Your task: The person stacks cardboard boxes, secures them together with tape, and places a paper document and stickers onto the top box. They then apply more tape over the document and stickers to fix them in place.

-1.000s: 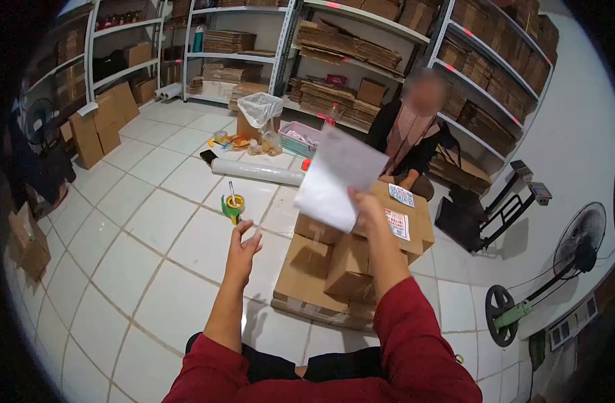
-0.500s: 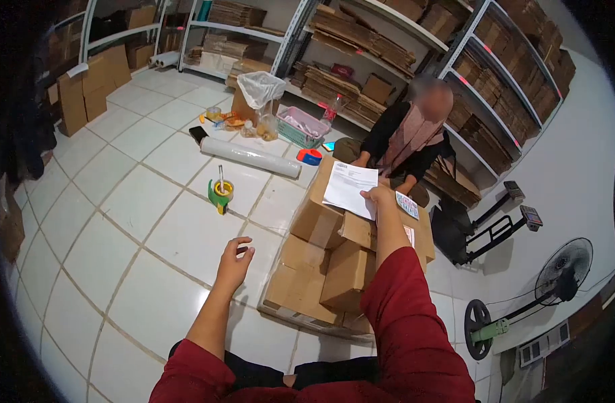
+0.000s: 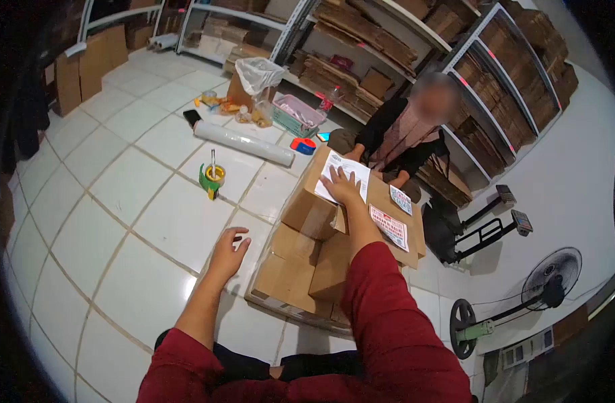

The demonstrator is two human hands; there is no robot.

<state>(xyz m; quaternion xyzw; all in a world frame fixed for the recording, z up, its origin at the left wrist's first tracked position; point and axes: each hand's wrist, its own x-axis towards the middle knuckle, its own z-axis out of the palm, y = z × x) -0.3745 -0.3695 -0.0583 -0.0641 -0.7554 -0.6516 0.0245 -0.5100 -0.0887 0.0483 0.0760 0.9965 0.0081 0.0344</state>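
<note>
My right hand (image 3: 344,186) lies with spread fingers on a white printed sheet (image 3: 356,173), which rests on the upper cardboard box (image 3: 307,213). Two printed labels, one with red print (image 3: 388,228) and a smaller one (image 3: 401,199), are on the cardboard right of that hand. Over the floor, left of the boxes, hovers my left hand (image 3: 230,254), its fingers apart and curled with nothing in them. Nearest to me, a lower open carton (image 3: 294,272) shows its inner walls.
A person (image 3: 405,134) sits behind the boxes. On the floor are a tape dispenser (image 3: 212,180), a plastic wrap roll (image 3: 243,143), a basket (image 3: 297,115) and a lined bin (image 3: 253,80). Scales (image 3: 448,225) and a fan (image 3: 552,279) stand right.
My right hand has moved left from the sheet's edge onto it, and its fingers have spread. The red-printed label is now more exposed. The view has shifted slightly.
</note>
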